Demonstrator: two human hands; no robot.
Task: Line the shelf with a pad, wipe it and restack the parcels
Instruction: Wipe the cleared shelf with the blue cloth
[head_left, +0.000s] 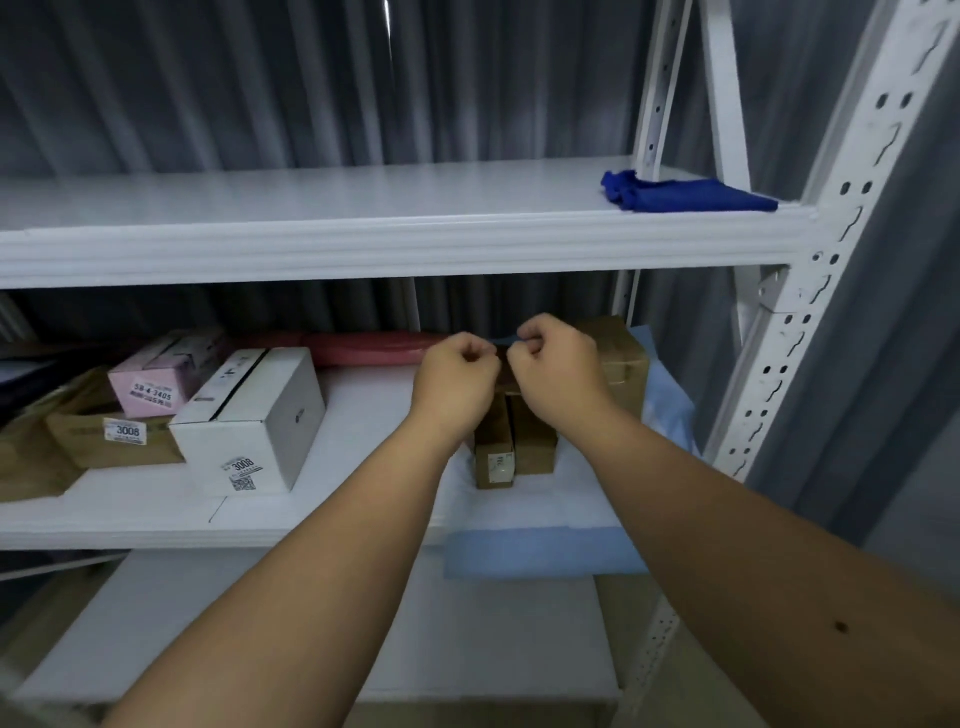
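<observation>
White metal racking fills the view against a grey corrugated wall. On the middle shelf (363, 499) a pale blue pad (545, 558) lies at the right end, its front edge hanging over the lip. Left hand (457, 371) and right hand (558, 364) meet above brown parcels (514, 441) standing on that pad, both curled, pinching something thin between them that I cannot identify. A blue cloth (685, 195) waits on the upper shelf, up and right of the right hand
</observation>
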